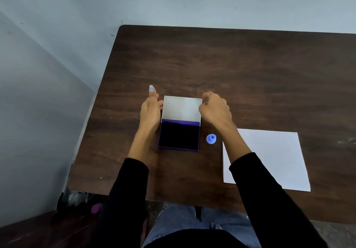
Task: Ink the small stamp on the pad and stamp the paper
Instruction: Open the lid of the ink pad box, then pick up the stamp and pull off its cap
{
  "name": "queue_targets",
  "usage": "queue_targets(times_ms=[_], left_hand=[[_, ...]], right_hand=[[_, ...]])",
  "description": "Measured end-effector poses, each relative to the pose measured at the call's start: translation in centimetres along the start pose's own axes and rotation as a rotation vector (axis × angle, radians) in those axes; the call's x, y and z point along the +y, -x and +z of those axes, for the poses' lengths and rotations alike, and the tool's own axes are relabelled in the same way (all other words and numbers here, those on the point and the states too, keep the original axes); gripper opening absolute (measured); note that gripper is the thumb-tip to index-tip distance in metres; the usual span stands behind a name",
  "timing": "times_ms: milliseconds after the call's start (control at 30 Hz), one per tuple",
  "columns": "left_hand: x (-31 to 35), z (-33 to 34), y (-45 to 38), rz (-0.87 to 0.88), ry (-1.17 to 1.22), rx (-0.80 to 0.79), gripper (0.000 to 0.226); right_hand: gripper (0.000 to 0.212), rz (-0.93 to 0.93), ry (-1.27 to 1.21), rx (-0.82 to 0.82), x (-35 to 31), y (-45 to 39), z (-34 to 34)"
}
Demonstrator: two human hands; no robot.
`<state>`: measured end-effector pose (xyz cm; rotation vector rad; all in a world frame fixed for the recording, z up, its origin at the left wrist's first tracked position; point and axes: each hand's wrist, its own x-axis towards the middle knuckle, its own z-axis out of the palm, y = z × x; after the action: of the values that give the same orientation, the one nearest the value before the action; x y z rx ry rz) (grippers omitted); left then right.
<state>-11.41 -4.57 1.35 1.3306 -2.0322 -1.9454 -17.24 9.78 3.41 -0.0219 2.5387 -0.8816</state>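
- Paper (pixel 269 161) lies flat at the near right of the bench (pixel 231 64), blank where it shows; the right forearm crosses over its left corner.
- Small stamp (pixel 211 138), blue, stands upright on the bench between pad and paper, just beside the pad's right edge, touched by neither hand.
- Ink pad (pixel 179 135) sits centre, dark inked surface exposed in its purple tray.
- Lid (pixel 182 108) is raised at the far side of the pad, pale inner face toward the camera.
- Left hand (pixel 151 109) rests against the lid's left edge, fingers extended, thumb up; steadying, not clenched.
- Right hand (pixel 215 109) is curled at the lid's top right corner, pinching it as far as can be told; the fingertips are hidden.
- Step, judged: opening the pad; stamp not yet picked up.
- Risks from here: the lid may drop back over the pad if let go before it sits fully open; a sleeve or wrist reaching for the stamp could brush the wet pad and smear ink on the paper; the light stamp could be knocked over by the right forearm.
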Motion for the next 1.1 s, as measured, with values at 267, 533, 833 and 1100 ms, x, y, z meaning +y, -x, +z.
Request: queue_targets(times_ms=[267, 533, 833, 1100], left_hand=[[-0.8, 0.0, -0.8, 0.051, -0.079, 0.043, 0.064], [-2.3, 0.4, 2.7, 0.321, -0.368, -0.056, 0.044], [-4.6, 3.0, 6.9, 0.446, -0.695, -0.178, 0.071], [-6.1, 4.9, 8.4, 0.565, -0.855, -0.132, 0.068]], right_hand=[[0.042, 0.031, -0.057, 0.016, 0.5, -0.9, -0.5], [0.029, -0.101, -0.09, 0.11, 2.5, 0.8, -3.4], [0.04, -0.067, 0.059, -0.075, 5.6, 4.0, -2.1], [0.018, -0.17, 0.138, 0.04, 7.1, 5.3, 0.1]])
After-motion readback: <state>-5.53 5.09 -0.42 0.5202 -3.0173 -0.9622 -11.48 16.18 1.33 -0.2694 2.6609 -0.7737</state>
